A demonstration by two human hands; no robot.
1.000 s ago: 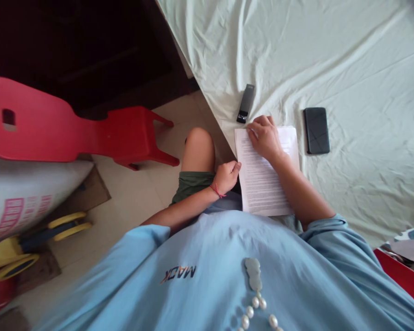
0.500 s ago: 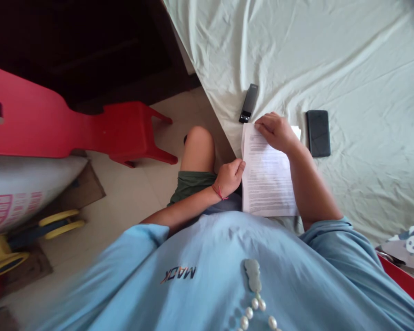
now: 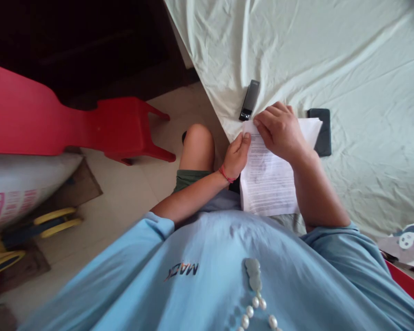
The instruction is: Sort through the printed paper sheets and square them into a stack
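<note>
A stack of printed paper sheets lies at the near edge of the cloth-covered surface, close to my body. My left hand, with a red string at its wrist, grips the stack's left edge near the upper corner, thumb on top. Across the top left corner, my right hand pinches the sheets between thumb and bent fingers. Some page corners fan out to the right, behind that hand. Just beyond the stack is a black and grey stapler.
A flat black phone-like object lies right of the papers, partly covered by them. The pale cloth is wrinkled. At left stand a red plastic chair, a white sack and a yellow-wheeled item on the floor.
My left hand has slid up the papers' left edge towards the top corner. The stack's upper right part has fanned out over the black flat object. My right hand has shifted slightly.
</note>
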